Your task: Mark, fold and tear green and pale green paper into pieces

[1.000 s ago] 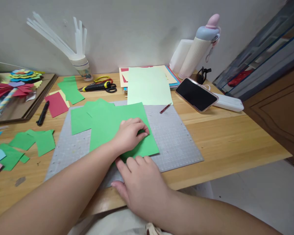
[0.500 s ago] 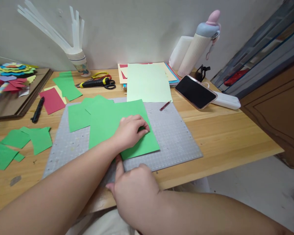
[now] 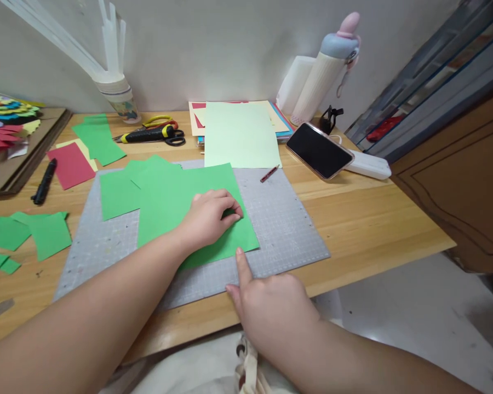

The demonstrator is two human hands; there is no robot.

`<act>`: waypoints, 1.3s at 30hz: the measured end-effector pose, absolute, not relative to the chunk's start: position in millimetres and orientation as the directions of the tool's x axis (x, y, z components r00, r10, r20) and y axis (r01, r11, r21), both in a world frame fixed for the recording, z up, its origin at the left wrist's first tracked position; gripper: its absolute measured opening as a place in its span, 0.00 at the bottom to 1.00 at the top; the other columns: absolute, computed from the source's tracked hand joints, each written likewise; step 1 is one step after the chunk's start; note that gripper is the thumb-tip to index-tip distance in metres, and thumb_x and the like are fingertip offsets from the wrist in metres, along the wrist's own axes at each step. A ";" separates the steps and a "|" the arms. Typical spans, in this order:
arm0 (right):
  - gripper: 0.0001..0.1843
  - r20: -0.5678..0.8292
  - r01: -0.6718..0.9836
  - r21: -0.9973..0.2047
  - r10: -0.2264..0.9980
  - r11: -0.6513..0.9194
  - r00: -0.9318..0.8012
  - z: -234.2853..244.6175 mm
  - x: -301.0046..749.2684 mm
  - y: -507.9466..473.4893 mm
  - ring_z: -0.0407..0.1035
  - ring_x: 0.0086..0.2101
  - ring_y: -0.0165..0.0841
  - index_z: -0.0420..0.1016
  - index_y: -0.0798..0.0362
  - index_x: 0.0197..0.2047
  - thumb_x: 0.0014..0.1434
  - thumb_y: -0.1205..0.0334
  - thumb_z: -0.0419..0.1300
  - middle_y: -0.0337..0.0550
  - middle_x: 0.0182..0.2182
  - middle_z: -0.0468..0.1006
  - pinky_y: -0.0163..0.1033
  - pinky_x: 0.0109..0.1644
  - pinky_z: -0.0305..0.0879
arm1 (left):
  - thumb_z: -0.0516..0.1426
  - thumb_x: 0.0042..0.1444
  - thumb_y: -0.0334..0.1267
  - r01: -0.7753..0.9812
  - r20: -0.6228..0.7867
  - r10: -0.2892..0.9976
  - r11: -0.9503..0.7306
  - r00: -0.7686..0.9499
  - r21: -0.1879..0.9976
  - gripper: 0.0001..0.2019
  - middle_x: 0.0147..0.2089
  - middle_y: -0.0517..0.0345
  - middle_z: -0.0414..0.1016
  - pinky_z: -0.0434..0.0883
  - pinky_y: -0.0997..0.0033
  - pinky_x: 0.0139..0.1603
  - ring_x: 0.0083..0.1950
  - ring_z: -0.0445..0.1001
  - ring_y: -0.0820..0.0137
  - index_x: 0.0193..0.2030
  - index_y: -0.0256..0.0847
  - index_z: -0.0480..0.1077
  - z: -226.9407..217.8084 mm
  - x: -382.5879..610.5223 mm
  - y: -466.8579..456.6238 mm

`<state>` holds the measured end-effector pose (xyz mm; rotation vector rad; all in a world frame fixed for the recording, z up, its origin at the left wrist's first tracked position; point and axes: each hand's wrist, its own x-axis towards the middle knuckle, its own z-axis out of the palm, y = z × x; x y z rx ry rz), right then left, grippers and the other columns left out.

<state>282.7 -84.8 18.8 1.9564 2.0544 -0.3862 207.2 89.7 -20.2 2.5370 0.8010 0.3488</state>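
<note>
Green sheet (image 3: 170,200) lies under the curled left hand (image 3: 208,218), grip unclear; the empty right hand (image 3: 276,306), index extended, has slid right, apparently smoothing the near edge.

Sheet (image 3: 176,191) brt grn, mat (image 3: 281,219) gry w/ wht grid.

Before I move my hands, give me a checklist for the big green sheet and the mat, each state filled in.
1. Left hand on the large green sheet: ok.
2. Right hand with its index finger at the sheet's near edge: ok; how hard it presses, cannot tell.
3. Sheet's near left corner flat: cannot tell, the left forearm covers it.
4. Sheet apart from the smaller green pieces: not ok, they overlap at its left.
5. Gridded cutting mat free of writing tools: not ok, a short pencil lies there.
6. Smartphone off the mat: ok.
</note>
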 end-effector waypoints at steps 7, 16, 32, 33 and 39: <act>0.31 -0.342 0.988 0.146 0.935 -0.052 0.100 16.4 306.9 -96.8 0.72 0.17 0.38 0.54 0.68 0.68 0.67 0.58 0.47 0.50 0.17 0.77 0.37 0.18 0.55 | 0.57 0.58 0.39 0.481 0.095 0.592 -0.729 0.800 0.487 0.05 0.42 0.59 0.75 0.58 0.62 0.45 0.47 0.69 0.64 0.37 0.47 0.75 -20.4 207.4 89.6; 0.22 0.075 0.931 -0.344 0.985 -0.124 0.159 22.3 350.9 -84.7 0.75 0.32 0.36 0.78 0.52 0.41 0.69 0.58 0.42 0.45 0.31 0.80 0.39 0.32 0.65 | 0.57 0.58 0.39 0.489 0.101 0.603 -0.723 0.791 0.488 0.04 0.42 0.60 0.75 0.59 0.62 0.46 0.48 0.69 0.63 0.37 0.47 0.74 -20.8 206.9 89.0; 0.25 -0.006 0.911 -0.348 0.971 0.224 -0.241 -7.3 342.4 -72.7 0.51 0.66 0.35 0.57 0.49 0.68 0.70 0.55 0.44 0.43 0.67 0.58 0.59 0.70 0.42 | 0.58 0.56 0.37 0.494 0.108 0.620 -0.707 0.777 0.506 0.01 0.40 0.61 0.76 0.59 0.62 0.44 0.46 0.70 0.64 0.35 0.45 0.71 -19.8 207.3 88.0; 0.25 -0.004 0.910 -0.344 0.969 0.230 -0.246 -7.5 344.0 -77.2 0.52 0.66 0.34 0.58 0.49 0.68 0.70 0.56 0.44 0.43 0.66 0.59 0.58 0.70 0.42 | 0.58 0.56 0.38 0.495 0.107 0.620 -0.707 0.777 0.506 0.02 0.41 0.60 0.76 0.59 0.62 0.44 0.46 0.70 0.64 0.35 0.45 0.71 -19.8 207.3 87.8; 0.24 -0.002 0.921 -0.294 0.963 0.256 -0.268 -8.4 342.6 -97.0 0.53 0.65 0.34 0.58 0.50 0.67 0.70 0.57 0.43 0.40 0.66 0.58 0.58 0.70 0.38 | 0.59 0.56 0.37 0.503 0.103 0.626 -0.703 0.773 0.503 0.01 0.41 0.60 0.75 0.59 0.62 0.45 0.46 0.70 0.64 0.35 0.45 0.71 -20.3 207.2 87.8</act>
